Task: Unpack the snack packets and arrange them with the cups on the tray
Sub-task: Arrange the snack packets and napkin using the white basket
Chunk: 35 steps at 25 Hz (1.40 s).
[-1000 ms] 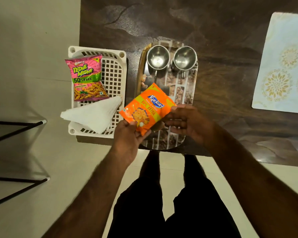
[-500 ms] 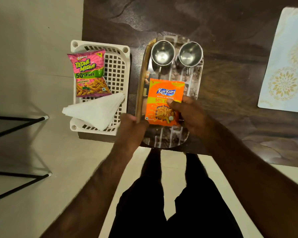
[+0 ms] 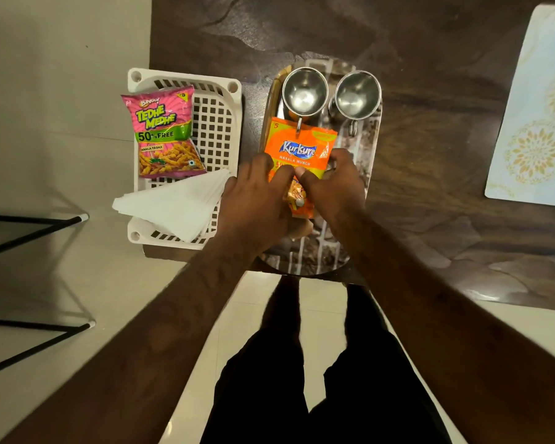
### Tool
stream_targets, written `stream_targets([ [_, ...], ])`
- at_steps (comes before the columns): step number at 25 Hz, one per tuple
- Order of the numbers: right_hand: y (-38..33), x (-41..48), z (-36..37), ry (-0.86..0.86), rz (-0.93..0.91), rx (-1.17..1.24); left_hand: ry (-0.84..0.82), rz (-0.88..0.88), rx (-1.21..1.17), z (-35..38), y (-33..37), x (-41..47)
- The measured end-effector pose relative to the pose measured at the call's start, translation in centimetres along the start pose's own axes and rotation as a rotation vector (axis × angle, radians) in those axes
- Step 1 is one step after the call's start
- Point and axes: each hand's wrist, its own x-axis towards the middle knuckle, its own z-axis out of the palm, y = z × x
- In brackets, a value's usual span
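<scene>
An orange Kurkure packet (image 3: 302, 145) lies flat on the oval patterned tray (image 3: 362, 174), its top edge touching the handle of the left steel cup (image 3: 305, 91). A second steel cup (image 3: 358, 94) stands to its right. My left hand (image 3: 253, 200) and my right hand (image 3: 332, 184) both rest on the packet's lower half, fingers pressing it onto the tray. A pink Tedhe Medhe packet (image 3: 164, 133) lies in the white plastic basket (image 3: 218, 123) to the left.
White folded napkins (image 3: 173, 203) lie in the basket's near end. A pale floral placemat (image 3: 535, 116) lies at the table's right. The dark table's near edge (image 3: 462, 283) runs just below the tray. Black metal legs (image 3: 36, 225) stand on the floor at left.
The orange packet went from being held tilted in both hands to lying flat on the tray below the left cup. My left hand moved from the tray's rim onto the packet.
</scene>
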Motion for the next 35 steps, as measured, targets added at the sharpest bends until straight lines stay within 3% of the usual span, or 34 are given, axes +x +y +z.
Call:
stream_targets([
  [5,0.6,-0.4,0.3,-0.002,-0.142,-0.080,-0.012,-0.015,-0.009,0.5,0.0,-0.8],
  [11,0.1,-1.0,-0.3,0.016,-0.119,-0.143,0.089,-0.012,-0.116,0.0,-1.7,-1.6],
  [14,0.1,-2.2,-1.0,0.087,-0.084,-0.088,0.365,-0.182,-0.240,-1.9,-5.3,-1.8],
  [16,0.3,-3.1,-0.8,0.024,-0.088,-0.045,0.488,-0.372,-0.239,-3.5,-8.9,-1.5],
  [18,0.1,-3.5,-0.4,-0.044,-0.112,-0.049,0.477,-0.578,-0.246,-4.7,-12.1,-0.8],
  [21,-0.7,-3.5,0.5,-0.116,-0.134,0.000,0.258,-0.761,-0.343,-5.6,-14.6,1.1],
  [24,-1.4,-3.1,1.1,-0.174,-0.174,0.009,0.126,-0.732,-0.409,-5.6,-14.8,2.2],
  [28,-2.4,-3.1,1.3,-0.288,-0.207,0.015,0.199,-0.685,-0.640,-5.9,-14.1,2.5],
  [35,-5.7,-4.3,0.3,-0.444,-0.193,0.280,0.312,-0.504,-1.140,-8.5,-10.1,-1.9],
])
